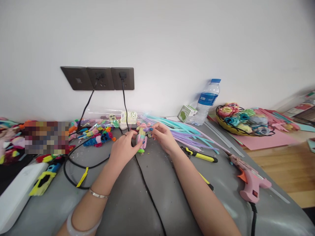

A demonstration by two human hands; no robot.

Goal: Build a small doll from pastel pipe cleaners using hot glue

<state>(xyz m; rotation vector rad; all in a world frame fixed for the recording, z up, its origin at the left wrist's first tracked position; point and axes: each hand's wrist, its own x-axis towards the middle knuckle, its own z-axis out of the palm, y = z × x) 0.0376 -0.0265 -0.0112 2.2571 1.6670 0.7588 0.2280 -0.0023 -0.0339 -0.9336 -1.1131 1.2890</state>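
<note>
A small pastel pipe-cleaner figure (141,136), with pink, yellow and lilac parts and a green base, stands upright between my hands. My left hand (126,144) is closed round its left side and lower body, thumb across the front. On the other side, the fingertips of my right hand (161,135) pinch at the figure's lilac upper part. Whether they grip that part or something smaller on it is too small to make out. Just right of my right hand lie loose turquoise and purple pipe cleaners (194,132).
Yellow-black pliers (201,155) and a pink glue gun (253,180) lie to the right. Behind stand a water bottle (206,101) and a small carton (187,113). A basket (230,128) holds fabric-like flowers. Black cables (150,193) cross the grey table; colourful pipe-cleaner pieces (98,140) fill the left.
</note>
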